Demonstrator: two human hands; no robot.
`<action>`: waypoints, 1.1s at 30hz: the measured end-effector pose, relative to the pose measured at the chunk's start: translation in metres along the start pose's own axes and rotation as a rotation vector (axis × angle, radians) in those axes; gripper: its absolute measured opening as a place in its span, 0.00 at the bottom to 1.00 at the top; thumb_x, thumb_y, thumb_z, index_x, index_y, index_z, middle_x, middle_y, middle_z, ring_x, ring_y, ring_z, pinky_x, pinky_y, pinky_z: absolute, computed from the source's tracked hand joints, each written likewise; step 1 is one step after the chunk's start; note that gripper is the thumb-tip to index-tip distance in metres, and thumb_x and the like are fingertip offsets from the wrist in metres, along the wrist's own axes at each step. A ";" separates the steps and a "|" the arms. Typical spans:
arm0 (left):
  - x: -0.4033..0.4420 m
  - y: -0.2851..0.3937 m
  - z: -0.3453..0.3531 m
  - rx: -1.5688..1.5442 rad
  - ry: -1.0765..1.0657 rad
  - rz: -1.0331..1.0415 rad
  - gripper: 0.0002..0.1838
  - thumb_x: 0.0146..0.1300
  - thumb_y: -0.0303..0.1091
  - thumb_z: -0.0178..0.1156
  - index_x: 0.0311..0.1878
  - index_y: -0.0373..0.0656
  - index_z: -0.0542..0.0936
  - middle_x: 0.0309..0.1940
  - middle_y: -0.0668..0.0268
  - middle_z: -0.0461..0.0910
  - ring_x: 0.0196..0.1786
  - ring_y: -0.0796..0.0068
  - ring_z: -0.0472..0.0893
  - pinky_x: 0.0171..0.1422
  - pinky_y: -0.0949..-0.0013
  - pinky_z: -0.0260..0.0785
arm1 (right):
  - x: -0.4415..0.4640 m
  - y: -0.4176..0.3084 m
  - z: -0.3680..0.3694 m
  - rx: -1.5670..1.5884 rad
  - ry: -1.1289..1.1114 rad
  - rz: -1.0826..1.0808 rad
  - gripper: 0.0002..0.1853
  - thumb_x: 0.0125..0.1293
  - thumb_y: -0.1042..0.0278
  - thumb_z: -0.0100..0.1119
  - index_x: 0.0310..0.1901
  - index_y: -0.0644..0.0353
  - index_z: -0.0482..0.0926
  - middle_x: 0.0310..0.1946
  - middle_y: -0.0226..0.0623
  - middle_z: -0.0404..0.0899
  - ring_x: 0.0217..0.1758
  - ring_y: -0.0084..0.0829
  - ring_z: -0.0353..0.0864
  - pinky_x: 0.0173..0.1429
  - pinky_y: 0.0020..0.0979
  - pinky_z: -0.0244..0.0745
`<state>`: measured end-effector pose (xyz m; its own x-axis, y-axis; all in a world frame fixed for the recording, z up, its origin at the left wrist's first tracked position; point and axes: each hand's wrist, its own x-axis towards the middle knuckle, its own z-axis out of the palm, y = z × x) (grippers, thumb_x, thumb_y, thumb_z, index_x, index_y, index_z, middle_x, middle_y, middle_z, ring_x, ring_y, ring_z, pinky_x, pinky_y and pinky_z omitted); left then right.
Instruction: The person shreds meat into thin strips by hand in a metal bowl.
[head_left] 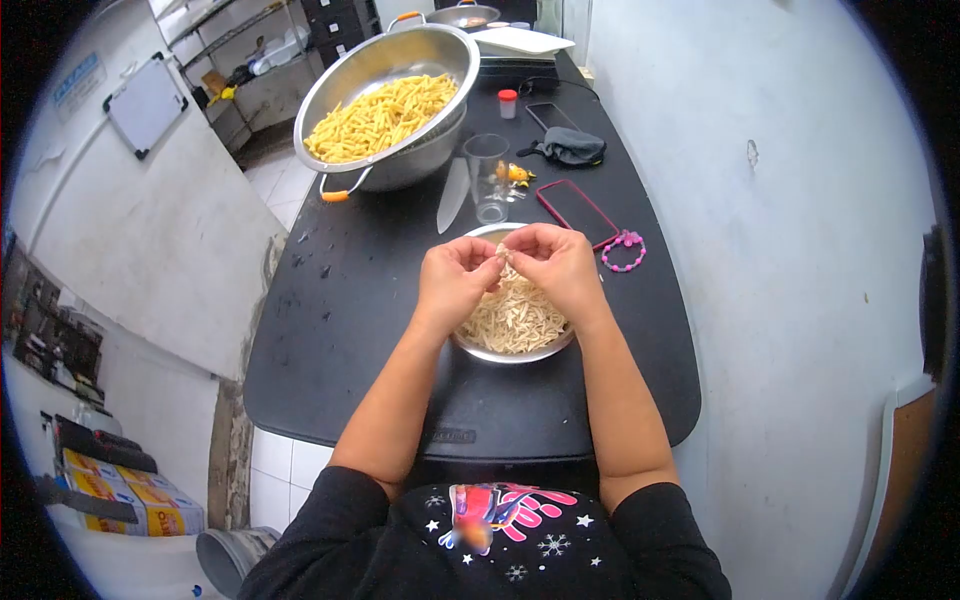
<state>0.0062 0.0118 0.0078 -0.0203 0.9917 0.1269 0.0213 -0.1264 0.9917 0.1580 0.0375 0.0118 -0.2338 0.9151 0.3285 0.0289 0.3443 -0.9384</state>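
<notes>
Head view: pinching a small pale piece (502,254) between fingertips of left hand (453,277) and right hand (560,268), just above pale strips (513,322) in a metal bowl (515,357) on the black surface (345,375), near a clear cup (489,180).

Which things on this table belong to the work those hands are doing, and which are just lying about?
Part of the work:
left hand and right hand, pinching a pale piece
metal bowl of pale strips
perhaps the large basin of yellow strips

Apparently just lying about:
knife
clear cup
pink-edged phone
beaded loop
grey pouch
red-capped jar
</notes>
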 end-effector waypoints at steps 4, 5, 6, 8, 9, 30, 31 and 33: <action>0.000 -0.003 -0.002 -0.030 -0.037 -0.016 0.06 0.57 0.27 0.64 0.33 0.35 0.79 0.26 0.68 0.80 0.25 0.82 0.78 0.29 0.79 0.71 | 0.001 0.007 -0.001 -0.280 0.136 -0.084 0.07 0.54 0.75 0.61 0.35 0.65 0.82 0.29 0.35 0.84 0.33 0.22 0.82 0.39 0.26 0.76; -0.001 -0.002 -0.003 -0.013 -0.033 -0.022 0.06 0.57 0.27 0.64 0.34 0.35 0.79 0.26 0.68 0.80 0.25 0.82 0.77 0.29 0.79 0.71 | 0.002 0.007 -0.005 -0.268 0.133 -0.049 0.07 0.54 0.75 0.61 0.35 0.65 0.82 0.29 0.35 0.84 0.33 0.23 0.82 0.39 0.26 0.76; -0.002 0.002 -0.003 0.005 -0.033 -0.027 0.06 0.57 0.27 0.64 0.34 0.35 0.79 0.26 0.67 0.80 0.25 0.82 0.77 0.29 0.78 0.71 | 0.004 0.007 -0.012 -0.255 0.133 -0.015 0.07 0.54 0.75 0.62 0.35 0.65 0.82 0.30 0.36 0.84 0.33 0.23 0.82 0.39 0.27 0.76; -0.001 0.003 -0.001 0.025 -0.032 -0.026 0.06 0.57 0.27 0.64 0.34 0.35 0.79 0.26 0.67 0.80 0.25 0.82 0.77 0.29 0.78 0.71 | 0.003 0.009 -0.018 -0.080 0.079 0.063 0.08 0.55 0.74 0.63 0.36 0.66 0.82 0.31 0.36 0.84 0.34 0.23 0.82 0.40 0.27 0.76; 0.000 0.001 0.000 0.029 -0.028 -0.022 0.06 0.57 0.27 0.64 0.34 0.35 0.79 0.26 0.67 0.80 0.25 0.82 0.77 0.29 0.78 0.71 | 0.000 0.009 -0.016 -0.045 0.046 0.045 0.08 0.55 0.74 0.63 0.36 0.66 0.82 0.31 0.36 0.84 0.34 0.23 0.82 0.40 0.27 0.76; -0.017 0.011 -0.004 0.911 -0.111 0.150 0.13 0.51 0.36 0.68 0.36 0.37 0.84 0.28 0.57 0.83 0.32 0.64 0.82 0.38 0.66 0.73 | -0.014 -0.001 -0.036 -0.795 -0.194 -0.217 0.12 0.48 0.76 0.63 0.37 0.65 0.83 0.26 0.37 0.78 0.31 0.38 0.78 0.42 0.32 0.75; -0.013 0.006 -0.005 0.874 -0.080 0.158 0.12 0.52 0.35 0.68 0.36 0.36 0.83 0.27 0.58 0.83 0.30 0.66 0.82 0.36 0.67 0.73 | -0.011 0.001 -0.033 -0.779 -0.209 -0.120 0.12 0.48 0.75 0.64 0.37 0.65 0.82 0.26 0.37 0.78 0.30 0.38 0.78 0.41 0.32 0.75; -0.007 0.000 -0.006 0.623 -0.009 0.071 0.11 0.56 0.33 0.65 0.37 0.34 0.83 0.24 0.63 0.81 0.26 0.73 0.79 0.32 0.71 0.71 | -0.011 -0.004 -0.032 -0.592 -0.179 -0.098 0.11 0.49 0.75 0.64 0.36 0.66 0.82 0.29 0.41 0.80 0.31 0.33 0.80 0.39 0.30 0.74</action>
<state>0.0002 0.0044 0.0073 0.0102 0.9819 0.1889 0.6008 -0.1571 0.7838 0.1917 0.0331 0.0156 -0.4205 0.8417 0.3388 0.5207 0.5297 -0.6696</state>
